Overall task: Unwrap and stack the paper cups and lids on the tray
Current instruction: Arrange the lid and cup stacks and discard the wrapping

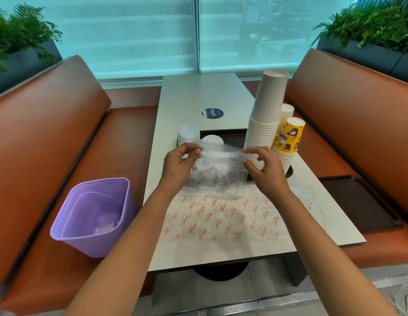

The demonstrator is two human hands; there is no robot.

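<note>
A clear plastic wrapper with white lids inside it is held up over the table's middle. My left hand pinches its left top edge and my right hand pinches its right top edge. Behind it lies a dark tray. On the tray stand two stacks of white lids, a tall stack of white paper cups, a stack of yellow printed cups and a smaller white cup stack. The wrapper hides much of the tray.
A white sheet with red print lies on the table's near part. A purple bin with crumpled plastic inside stands on the left bench. A second dark tray lies on the right bench. Orange seat backs flank the table.
</note>
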